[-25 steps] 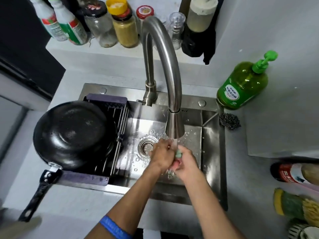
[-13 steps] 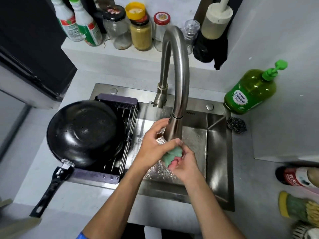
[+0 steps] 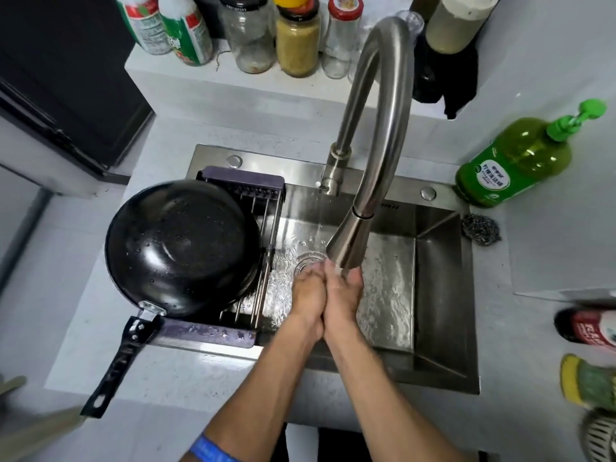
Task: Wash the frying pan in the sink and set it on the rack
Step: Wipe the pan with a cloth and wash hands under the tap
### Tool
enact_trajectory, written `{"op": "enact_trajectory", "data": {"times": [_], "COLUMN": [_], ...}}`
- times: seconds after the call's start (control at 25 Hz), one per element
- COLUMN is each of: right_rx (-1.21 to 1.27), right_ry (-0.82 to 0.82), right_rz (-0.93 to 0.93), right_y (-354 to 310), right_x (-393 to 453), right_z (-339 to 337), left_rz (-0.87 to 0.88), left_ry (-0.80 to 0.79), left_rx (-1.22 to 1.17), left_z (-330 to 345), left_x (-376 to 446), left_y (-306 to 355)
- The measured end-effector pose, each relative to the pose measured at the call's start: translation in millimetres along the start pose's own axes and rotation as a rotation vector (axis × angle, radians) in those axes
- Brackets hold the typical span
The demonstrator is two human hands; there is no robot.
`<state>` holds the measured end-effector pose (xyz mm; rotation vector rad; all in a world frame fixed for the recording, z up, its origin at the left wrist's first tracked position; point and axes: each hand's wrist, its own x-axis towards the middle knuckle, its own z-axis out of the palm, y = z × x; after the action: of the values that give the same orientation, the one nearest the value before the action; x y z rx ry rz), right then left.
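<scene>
Here, head view: the frying pan (image 3: 181, 246) lies upside down on the rack (image 3: 248, 208), which spans the left part of the sink (image 3: 440, 288); its black handle (image 3: 116, 363) juts out past the sink's near-left rim, over the counter. Beads of water stand on the dark underside, so the pan probably handles as a rigid, fairly heavy and slippery thing, best taken by the handle, which looks dry enough and riveted firm. The left hand (image 3: 308, 295) and right hand (image 3: 343, 291) are pressed together, palm to palm, in the middle of the sink under the faucet (image 3: 376, 155), where water runs; nothing shows between them, so both appear empty, fingers loosely closed against each other. With the pan already racked, the task seems all but complete, and the hands are likely being rinsed. At the sink's far-right corner stands a green soap bottle (image 3: 513, 161) with a pump; its label carries printed characters too small to read. Just beside it, on the sink's right rim, sits a steel scourer (image 3: 481, 230). Behind the sink, jars (image 3: 298, 38) and bottles line a shelf; their labels are illegible. A faint, unreadable mark is stamped on the sink's back wall.
</scene>
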<state>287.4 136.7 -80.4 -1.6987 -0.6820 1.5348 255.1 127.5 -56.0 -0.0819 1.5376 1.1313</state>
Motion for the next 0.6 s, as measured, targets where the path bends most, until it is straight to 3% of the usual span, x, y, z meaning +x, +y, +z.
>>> {"op": "enact_trajectory", "data": {"times": [0.2, 0.36, 0.44, 0.52, 0.6], "right_rx": [-0.145, 0.049, 0.107, 0.113, 0.158], "right_ry": [-0.008, 0.016, -0.046, -0.073, -0.06], "right_rz": [-0.099, 0.205, 0.397, 0.416, 0.397], "right_y": [6, -7, -16, -19, -19], "right_x": [10, 3, -4, -8, -14], "right_z": [-19, -21, -29, -32, -30], "left_rz": [0.033, -0.017, -0.021, 0.049, 0.165], "left_ry": [-0.03, -0.105, -0.147, -0.119, 0.012], "left_rx": [0.172, 0.155, 0.266, 0.531, 0.591], "left_z": [7, 17, 12, 0, -6], "left_x": [-1, -7, -5, 8, 10], "left_y": [0, 1, -3, -12, -15]}}
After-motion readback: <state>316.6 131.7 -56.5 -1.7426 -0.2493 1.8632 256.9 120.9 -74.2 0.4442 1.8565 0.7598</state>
